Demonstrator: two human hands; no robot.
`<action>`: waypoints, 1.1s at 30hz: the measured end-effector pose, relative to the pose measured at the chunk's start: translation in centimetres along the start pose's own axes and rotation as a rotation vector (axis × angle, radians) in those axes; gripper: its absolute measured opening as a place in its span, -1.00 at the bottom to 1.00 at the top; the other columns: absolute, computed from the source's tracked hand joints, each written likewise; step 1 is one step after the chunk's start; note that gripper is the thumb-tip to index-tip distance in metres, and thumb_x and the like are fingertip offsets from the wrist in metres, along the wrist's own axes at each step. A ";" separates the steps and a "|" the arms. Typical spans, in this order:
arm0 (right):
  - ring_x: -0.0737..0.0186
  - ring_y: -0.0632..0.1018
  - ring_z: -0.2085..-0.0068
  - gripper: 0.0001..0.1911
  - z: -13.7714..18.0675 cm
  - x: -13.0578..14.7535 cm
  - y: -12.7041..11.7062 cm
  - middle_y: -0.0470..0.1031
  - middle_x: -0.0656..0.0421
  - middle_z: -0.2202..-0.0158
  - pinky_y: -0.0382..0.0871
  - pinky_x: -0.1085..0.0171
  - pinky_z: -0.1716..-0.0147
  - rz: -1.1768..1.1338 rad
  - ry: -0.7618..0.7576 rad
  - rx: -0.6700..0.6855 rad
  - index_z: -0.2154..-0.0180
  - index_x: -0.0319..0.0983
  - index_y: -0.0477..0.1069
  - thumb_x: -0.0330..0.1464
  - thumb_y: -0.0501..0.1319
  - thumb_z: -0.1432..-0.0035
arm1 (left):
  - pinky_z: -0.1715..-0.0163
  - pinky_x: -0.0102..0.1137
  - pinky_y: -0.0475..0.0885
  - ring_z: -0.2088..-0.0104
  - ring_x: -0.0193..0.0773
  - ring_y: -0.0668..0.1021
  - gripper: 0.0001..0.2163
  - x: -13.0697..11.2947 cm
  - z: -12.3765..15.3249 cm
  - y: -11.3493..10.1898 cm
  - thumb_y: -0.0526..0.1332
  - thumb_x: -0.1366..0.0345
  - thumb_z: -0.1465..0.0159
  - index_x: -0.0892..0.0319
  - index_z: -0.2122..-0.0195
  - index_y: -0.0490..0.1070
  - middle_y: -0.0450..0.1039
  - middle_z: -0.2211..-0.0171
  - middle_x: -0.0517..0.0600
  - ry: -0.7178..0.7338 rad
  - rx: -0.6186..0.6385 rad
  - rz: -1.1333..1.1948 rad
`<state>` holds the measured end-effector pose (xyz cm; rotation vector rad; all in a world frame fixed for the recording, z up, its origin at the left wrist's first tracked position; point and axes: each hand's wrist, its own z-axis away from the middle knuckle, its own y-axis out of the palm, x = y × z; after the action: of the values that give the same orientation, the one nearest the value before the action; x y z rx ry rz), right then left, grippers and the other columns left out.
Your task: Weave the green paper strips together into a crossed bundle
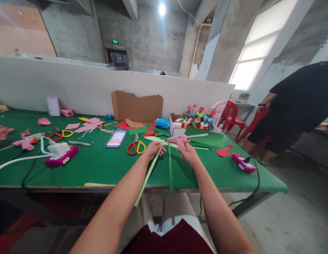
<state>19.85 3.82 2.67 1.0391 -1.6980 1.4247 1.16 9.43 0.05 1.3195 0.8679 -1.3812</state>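
Note:
In my right hand (pixel 187 151) is a pink hot glue gun (pixel 181 141), its tip pointing left and a clear glue stick (pixel 197 135) sticking out behind. My left hand (pixel 154 149) pinches a light green paper strip (pixel 147 179), which slants down past the table edge. A darker green paper strip (pixel 170 171) hangs down between my hands; whether my fingers hold it too, I cannot tell. The glue gun's tip is close to my left fingertips. Scissors (pixel 136 145) with red and yellow handles lie just left of my left hand.
A white box (pixel 177 131) of colourful paper crafts stands behind my hands. Purple power strips (pixel 243 163) (pixel 61 157) lie at both sides, with cables. Another glue gun (pixel 25 142) and someone's hand (pixel 2 132) are at left. A person (pixel 298 102) stands beyond the table's right end.

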 end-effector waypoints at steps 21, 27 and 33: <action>0.01 0.58 0.26 -0.58 1.2 -4.1 -9.4 0.57 -0.11 0.38 0.31 0.23 0.32 0.864 0.397 -0.135 0.24 -0.36 0.51 -0.19 0.02 -0.22 | 0.68 -0.54 0.22 0.69 -0.44 0.35 -0.90 -0.8 0.3 -0.9 0.15 0.32 -0.26 0.23 0.38 0.31 0.39 0.61 -0.08 0.045 -0.030 0.302; -0.02 0.57 0.33 -0.43 2.1 -2.5 -10.2 0.54 -0.08 0.52 0.31 0.18 0.32 0.847 0.530 -0.183 0.42 -0.30 0.51 0.04 0.02 -0.16 | 0.70 -0.55 0.19 0.71 -0.46 0.34 -0.86 -0.7 0.0 -0.9 0.21 0.27 -0.23 0.22 0.39 0.32 0.36 0.62 -0.10 0.037 -0.087 0.287; 0.15 0.57 0.19 -0.66 -1.5 0.5 -2.1 0.60 0.02 0.25 0.29 0.31 0.26 0.764 0.125 -0.039 0.29 -0.24 0.51 -0.16 0.08 -0.22 | 0.71 -0.55 0.17 0.72 -0.46 0.33 -0.89 -0.9 0.2 -0.8 0.18 0.33 -0.24 0.24 0.40 0.32 0.36 0.64 -0.09 0.040 -0.103 0.280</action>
<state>21.50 5.10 4.25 0.2474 -2.1235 1.8452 0.29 9.54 0.83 1.3365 0.7393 -1.0820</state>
